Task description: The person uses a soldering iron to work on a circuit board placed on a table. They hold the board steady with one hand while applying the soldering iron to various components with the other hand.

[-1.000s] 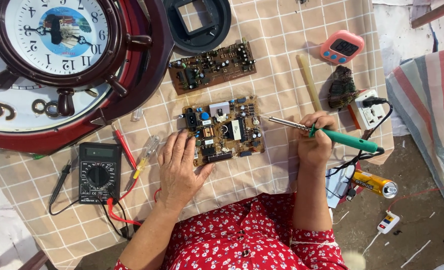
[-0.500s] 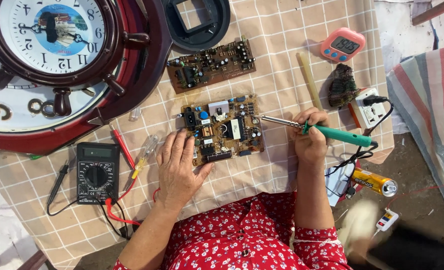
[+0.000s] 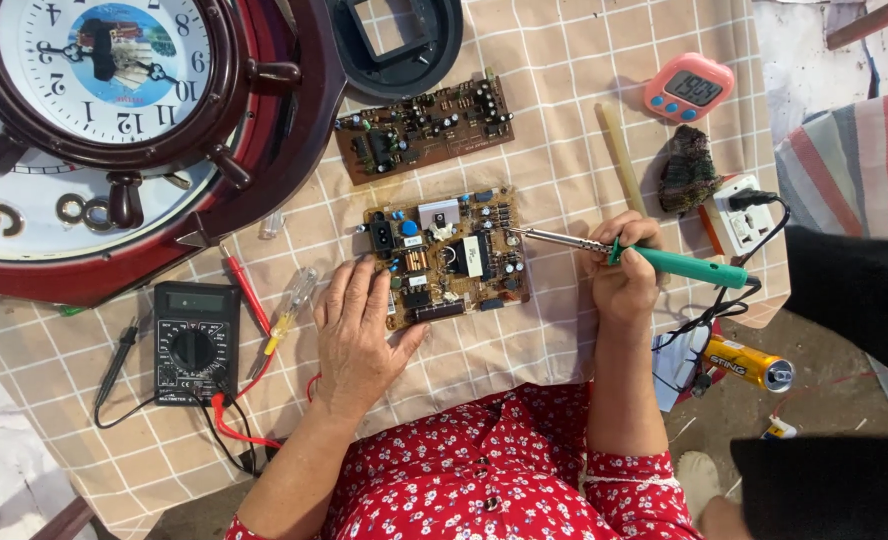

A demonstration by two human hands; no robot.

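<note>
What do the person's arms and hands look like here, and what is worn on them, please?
Both the left hand and the right hand are bare: no gloves, and no rings or watch that I can make out. The forearms are uncovered. A red garment with a small white floral print covers the body, its short sleeves ending near the elbows.

Beige checked tablecloth (image 3: 584, 60) over the table, bare dirt floor (image 3: 824, 335) below, even daylight
</note>
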